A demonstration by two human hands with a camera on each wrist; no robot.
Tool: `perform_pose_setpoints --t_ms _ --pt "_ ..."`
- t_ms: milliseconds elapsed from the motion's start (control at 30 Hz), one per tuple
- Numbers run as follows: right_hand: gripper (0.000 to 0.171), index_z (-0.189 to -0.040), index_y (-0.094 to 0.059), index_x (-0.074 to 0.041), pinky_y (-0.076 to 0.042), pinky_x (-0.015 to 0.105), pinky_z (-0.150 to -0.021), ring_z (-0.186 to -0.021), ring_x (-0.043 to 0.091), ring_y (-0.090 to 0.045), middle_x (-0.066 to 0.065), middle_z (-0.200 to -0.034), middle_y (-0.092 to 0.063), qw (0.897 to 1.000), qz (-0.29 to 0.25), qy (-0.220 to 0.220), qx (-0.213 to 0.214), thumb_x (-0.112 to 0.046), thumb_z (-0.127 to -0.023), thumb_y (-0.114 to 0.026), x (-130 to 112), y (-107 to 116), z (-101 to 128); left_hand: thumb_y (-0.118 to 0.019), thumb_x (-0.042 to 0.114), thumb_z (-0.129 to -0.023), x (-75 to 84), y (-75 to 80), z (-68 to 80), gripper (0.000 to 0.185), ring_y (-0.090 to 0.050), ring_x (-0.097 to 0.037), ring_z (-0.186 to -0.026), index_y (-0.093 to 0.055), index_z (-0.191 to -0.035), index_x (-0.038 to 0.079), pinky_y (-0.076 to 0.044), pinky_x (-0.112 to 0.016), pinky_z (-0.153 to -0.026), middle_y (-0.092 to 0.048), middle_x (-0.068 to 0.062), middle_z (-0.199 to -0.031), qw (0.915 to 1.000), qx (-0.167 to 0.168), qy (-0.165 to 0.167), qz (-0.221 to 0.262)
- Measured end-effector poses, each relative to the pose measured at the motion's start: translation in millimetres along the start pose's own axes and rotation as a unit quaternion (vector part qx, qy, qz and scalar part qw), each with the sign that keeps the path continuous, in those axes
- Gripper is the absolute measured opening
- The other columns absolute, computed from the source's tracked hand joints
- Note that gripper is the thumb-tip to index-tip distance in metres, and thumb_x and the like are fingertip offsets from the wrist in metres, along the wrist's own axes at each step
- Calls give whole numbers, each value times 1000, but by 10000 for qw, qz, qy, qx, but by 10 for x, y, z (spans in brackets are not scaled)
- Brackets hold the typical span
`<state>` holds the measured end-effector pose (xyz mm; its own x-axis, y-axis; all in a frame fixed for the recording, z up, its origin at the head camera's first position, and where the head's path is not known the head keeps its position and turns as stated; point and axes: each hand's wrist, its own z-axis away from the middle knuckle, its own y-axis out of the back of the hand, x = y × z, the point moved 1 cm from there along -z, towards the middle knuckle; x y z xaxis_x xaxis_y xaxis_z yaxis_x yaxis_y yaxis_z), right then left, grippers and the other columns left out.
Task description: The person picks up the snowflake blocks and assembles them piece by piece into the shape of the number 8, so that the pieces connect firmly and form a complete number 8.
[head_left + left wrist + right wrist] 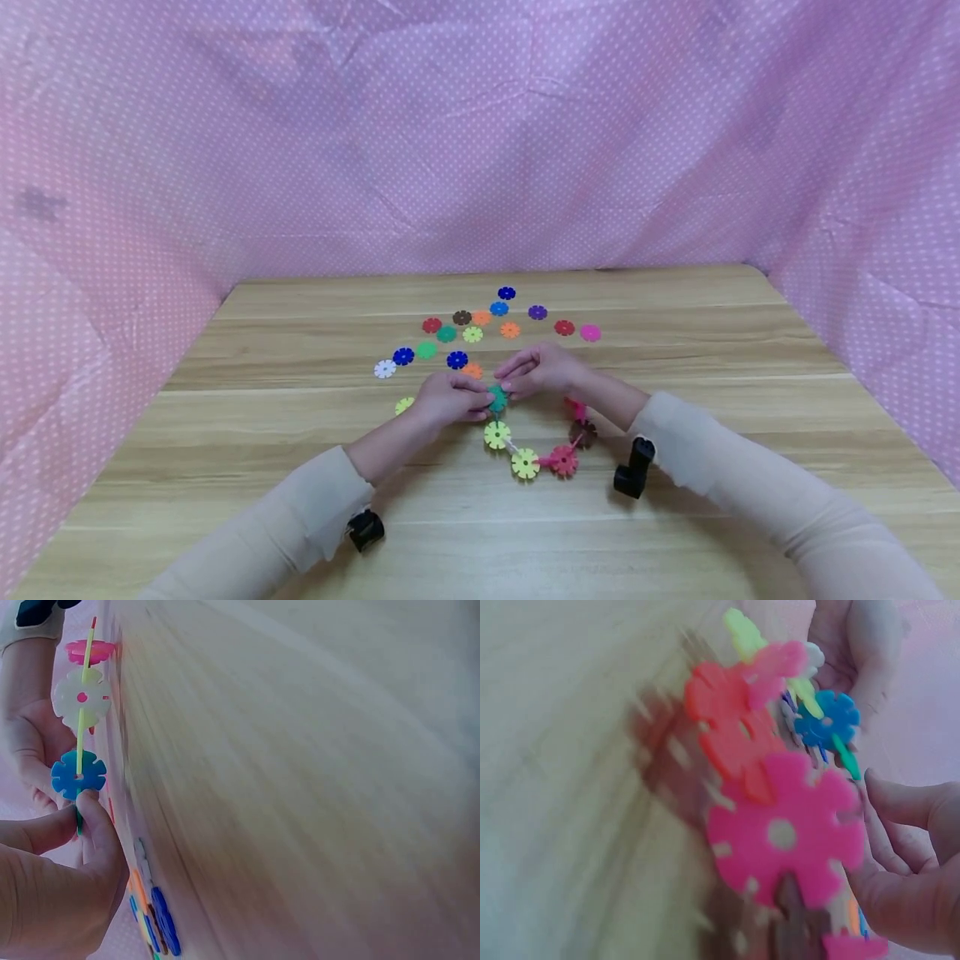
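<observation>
A chain of slotted flower-shaped plastic discs curves over the tabletop, with yellow (497,435), pinkish-red (564,460) and brown (583,433) discs in it. At its far-left end is a green disc (497,398), slotted crosswise to a blue disc (79,776). My left hand (452,400) pinches the green disc between thumb and fingers. Close by on the other side, my right hand (543,369) has its thumb tip at the green disc's edge, with a gap between thumb and loosely bent fingers. A large pink disc (780,832) hangs in the chain near my right wrist. That forearm hides part of the chain.
Beyond my hands, loose discs lie scattered flat, among them white (385,368), dark blue (457,360), red (564,327) and pink (590,332). One yellow disc (405,406) lies left of my left hand. Pink dotted cloth (480,167) surrounds the wooden table (480,542).
</observation>
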<state>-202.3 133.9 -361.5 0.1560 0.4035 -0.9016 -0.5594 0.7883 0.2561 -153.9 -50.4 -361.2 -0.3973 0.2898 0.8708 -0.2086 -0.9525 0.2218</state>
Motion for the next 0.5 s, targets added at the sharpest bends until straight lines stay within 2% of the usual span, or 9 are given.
perform_pose_setpoints --t_ms 167,333,433,500 --pt "32 -113 -68 -1 -59 28 -85 -91 16 -72 11 -104 -74 9986 367 154 347 -12 -83 -74 -47 151 26 -69 4 -86 -22 64 -10 19 -69 -9 -72 -69 -104 -1 -60 -24 -74 -72 -13 -99 9999 108 95 77" --pt "32 -113 -67 1 -59 25 -80 -84 10 -70 13 -106 -73 9920 862 350 853 -11 -84 -73 -59 380 41 -70 3 -85 -33 120 -3 16 -67 -9 -70 -69 -100 -1 -60 -23 -72 -72 -12 -96 9996 189 139 176" --pt "30 -112 -68 1 -58 22 -77 -82 8 -67 16 -108 -72 9827 1282 513 1233 -11 -85 -73 -56 534 34 -69 3 -85 -38 144 2 14 -66 -9 -69 -68 -99 0 -60 -22 -70 -71 -10 -93 9994 190 129 239" --pt "29 -110 -69 1 -57 22 -76 -83 11 -67 17 -108 -72 9715 1672 699 1531 -10 -84 -73 -47 633 22 -69 2 -85 -37 154 7 13 -66 -9 -69 -68 -98 -1 -59 -22 -70 -71 -9 -92 9994 167 111 279"
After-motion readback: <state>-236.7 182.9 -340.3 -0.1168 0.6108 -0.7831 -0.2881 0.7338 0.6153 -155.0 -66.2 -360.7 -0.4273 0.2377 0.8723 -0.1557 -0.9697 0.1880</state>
